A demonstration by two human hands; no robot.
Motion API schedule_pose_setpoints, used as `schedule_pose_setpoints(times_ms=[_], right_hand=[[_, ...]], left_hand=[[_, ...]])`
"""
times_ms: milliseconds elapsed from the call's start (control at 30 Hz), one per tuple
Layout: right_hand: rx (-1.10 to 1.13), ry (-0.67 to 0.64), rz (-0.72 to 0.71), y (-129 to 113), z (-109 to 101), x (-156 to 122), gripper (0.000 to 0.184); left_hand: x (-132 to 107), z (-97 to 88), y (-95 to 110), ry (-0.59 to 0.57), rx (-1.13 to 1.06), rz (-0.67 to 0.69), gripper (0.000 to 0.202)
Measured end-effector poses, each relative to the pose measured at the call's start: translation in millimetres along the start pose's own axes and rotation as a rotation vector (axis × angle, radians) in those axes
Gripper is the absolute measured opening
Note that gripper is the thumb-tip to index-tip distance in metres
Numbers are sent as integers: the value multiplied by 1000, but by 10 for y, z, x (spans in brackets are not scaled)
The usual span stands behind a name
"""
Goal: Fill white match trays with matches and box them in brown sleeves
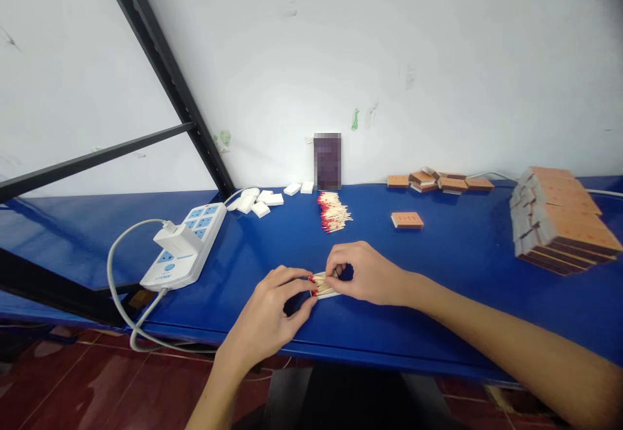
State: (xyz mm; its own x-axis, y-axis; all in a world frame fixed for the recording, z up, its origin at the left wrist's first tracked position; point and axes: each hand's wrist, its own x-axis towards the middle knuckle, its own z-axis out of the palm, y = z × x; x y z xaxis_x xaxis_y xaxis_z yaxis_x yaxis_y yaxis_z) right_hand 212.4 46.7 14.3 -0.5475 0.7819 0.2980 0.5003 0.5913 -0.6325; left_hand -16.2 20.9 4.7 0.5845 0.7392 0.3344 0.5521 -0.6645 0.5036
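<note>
A small white matchbox tray lies on the blue table near its front edge, filled with red-tipped matches. My left hand grips the tray's left end between thumb and fingers, beside the match heads. At the other end, my right hand has its thumb and index finger pinched together on the plain ends of the matches. The right fingers partly hide the tray's right end. Behind the hands is a loose pile of matches, mostly with heads to the left.
White empty trays lie scattered at the back left. Orange matchbox sleeves sit along the wall, one closer sleeve before them. A large stack of matchboxes stands right. At left are a power strip and black metal frame.
</note>
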Motion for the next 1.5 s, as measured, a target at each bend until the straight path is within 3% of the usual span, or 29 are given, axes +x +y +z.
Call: schedule_pose_setpoints(times_ms=[167,367,500,633,833,1233,1500], right_hand=[[15,-21,-31,33,-12,-12,9],[47,-39,-42,3,-32,-32,13],[-16,70,-31,103,-51,11,15],[-305,190,58,395,-126,69,18],[-450,110,125,645,-215,137,27],[-507,58,104,668,-172,202,26],[-476,26,65,606,-191,147,23]], left_hand=[[-11,-1,-10,4,-26,-46,17],[-2,-2,-9,3,-7,-9,19],[6,-4,-8,-2,-3,1,22],[4,-14,5,0,18,34,21],[13,-30,17,-26,11,39,24],[-23,0,168,-79,36,16,25],[-13,5,166,-87,-26,8,27]])
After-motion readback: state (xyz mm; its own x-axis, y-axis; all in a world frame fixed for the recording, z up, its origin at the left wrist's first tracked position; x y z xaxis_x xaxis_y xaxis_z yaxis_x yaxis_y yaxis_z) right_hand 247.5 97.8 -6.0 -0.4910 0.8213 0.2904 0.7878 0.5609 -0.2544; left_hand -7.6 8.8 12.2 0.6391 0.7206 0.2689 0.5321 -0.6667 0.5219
